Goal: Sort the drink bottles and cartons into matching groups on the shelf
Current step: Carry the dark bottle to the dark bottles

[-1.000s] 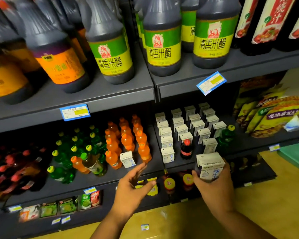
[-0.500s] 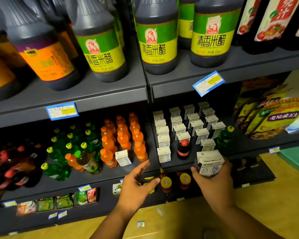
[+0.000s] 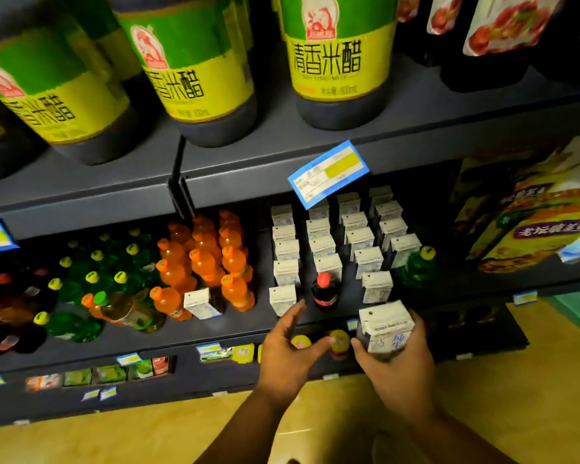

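One white carton (image 3: 385,324) is gripped in my right hand (image 3: 399,373), just in front of the shelf (image 3: 168,339), while my left hand (image 3: 288,353) is open and empty near the dark bottle (image 3: 324,293), so I might knock that bottle over.

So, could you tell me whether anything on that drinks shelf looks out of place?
Yes: a dark red-capped bottle stands among the white cartons, and a stray carton sits among the orange bottles.
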A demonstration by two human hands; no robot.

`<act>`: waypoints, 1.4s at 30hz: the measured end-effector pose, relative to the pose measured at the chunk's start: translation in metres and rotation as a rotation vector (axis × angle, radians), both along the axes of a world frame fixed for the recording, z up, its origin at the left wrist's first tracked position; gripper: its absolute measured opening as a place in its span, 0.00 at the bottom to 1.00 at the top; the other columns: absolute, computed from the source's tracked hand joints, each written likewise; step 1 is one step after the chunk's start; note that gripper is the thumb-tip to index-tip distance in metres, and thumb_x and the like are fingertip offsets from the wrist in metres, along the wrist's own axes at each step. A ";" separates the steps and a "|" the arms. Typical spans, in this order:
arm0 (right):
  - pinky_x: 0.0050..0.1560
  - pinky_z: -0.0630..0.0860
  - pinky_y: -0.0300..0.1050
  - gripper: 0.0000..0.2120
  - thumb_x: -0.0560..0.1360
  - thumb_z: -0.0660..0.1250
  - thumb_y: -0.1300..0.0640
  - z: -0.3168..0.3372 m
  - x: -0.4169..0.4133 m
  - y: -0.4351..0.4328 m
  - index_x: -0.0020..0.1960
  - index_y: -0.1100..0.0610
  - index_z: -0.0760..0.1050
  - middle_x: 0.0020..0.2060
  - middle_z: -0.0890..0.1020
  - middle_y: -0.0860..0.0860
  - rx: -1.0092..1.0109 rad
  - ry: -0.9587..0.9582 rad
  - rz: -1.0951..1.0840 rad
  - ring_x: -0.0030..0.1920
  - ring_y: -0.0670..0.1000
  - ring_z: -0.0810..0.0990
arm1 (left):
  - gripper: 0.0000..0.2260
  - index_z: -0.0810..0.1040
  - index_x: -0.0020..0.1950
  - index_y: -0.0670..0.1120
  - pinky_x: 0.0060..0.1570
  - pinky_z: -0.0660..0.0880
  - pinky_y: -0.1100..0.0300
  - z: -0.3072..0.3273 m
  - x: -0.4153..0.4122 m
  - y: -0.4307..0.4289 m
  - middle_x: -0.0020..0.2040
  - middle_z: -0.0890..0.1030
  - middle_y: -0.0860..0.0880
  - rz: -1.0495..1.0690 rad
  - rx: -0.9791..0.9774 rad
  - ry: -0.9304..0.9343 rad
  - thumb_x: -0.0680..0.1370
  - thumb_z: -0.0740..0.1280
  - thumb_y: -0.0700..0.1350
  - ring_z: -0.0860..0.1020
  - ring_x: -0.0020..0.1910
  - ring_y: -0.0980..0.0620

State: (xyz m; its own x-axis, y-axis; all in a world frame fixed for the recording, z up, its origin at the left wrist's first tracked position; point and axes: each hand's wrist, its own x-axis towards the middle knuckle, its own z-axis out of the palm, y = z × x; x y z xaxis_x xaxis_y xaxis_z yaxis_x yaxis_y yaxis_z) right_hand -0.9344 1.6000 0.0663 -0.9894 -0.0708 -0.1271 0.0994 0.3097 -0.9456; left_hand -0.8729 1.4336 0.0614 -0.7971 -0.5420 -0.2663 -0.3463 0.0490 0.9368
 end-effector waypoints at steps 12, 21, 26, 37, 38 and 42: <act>0.41 0.72 0.21 0.34 0.61 0.80 0.71 -0.045 -0.018 -0.001 0.60 0.56 0.68 0.49 0.77 0.39 -0.125 -0.071 0.057 0.50 0.26 0.77 | 0.43 0.66 0.77 0.49 0.71 0.70 0.60 -0.070 -0.078 0.007 0.72 0.73 0.52 0.118 -0.033 -0.033 0.66 0.82 0.44 0.70 0.71 0.57; 0.37 0.74 0.23 0.34 0.60 0.81 0.71 -0.084 -0.037 -0.005 0.60 0.58 0.70 0.48 0.80 0.41 -0.126 -0.072 0.035 0.45 0.29 0.80 | 0.40 0.66 0.76 0.51 0.64 0.66 0.72 -0.111 -0.113 0.002 0.71 0.73 0.54 0.131 0.041 -0.071 0.68 0.80 0.38 0.70 0.67 0.60; 0.39 0.77 0.29 0.38 0.59 0.82 0.66 -0.105 -0.035 -0.002 0.61 0.48 0.68 0.48 0.81 0.38 -0.077 -0.055 0.017 0.49 0.32 0.81 | 0.36 0.69 0.71 0.51 0.66 0.70 0.63 -0.124 -0.125 -0.001 0.67 0.77 0.52 0.124 0.019 -0.081 0.68 0.80 0.37 0.75 0.64 0.55; 0.61 0.74 0.50 0.48 0.56 0.80 0.33 -0.104 -0.023 0.005 0.69 0.48 0.65 0.59 0.77 0.48 0.065 -0.119 -0.010 0.62 0.53 0.78 | 0.27 0.73 0.64 0.52 0.65 0.72 0.59 -0.136 -0.131 0.000 0.60 0.80 0.53 0.160 -0.001 -0.079 0.70 0.78 0.37 0.76 0.59 0.55; 0.61 0.75 0.52 0.46 0.59 0.79 0.33 -0.096 -0.026 0.002 0.68 0.53 0.66 0.58 0.78 0.54 0.027 -0.122 -0.069 0.61 0.58 0.79 | 0.26 0.73 0.63 0.53 0.64 0.72 0.59 -0.136 -0.130 0.001 0.60 0.80 0.53 0.170 -0.006 -0.070 0.70 0.78 0.37 0.76 0.59 0.55; 0.48 0.79 0.29 0.28 0.68 0.73 0.76 -0.090 -0.036 0.017 0.63 0.62 0.68 0.48 0.78 0.46 -0.067 -0.075 -0.149 0.42 0.39 0.82 | 0.25 0.73 0.62 0.54 0.52 0.68 0.77 -0.123 -0.122 0.006 0.57 0.79 0.55 0.145 -0.028 -0.041 0.70 0.78 0.37 0.76 0.56 0.58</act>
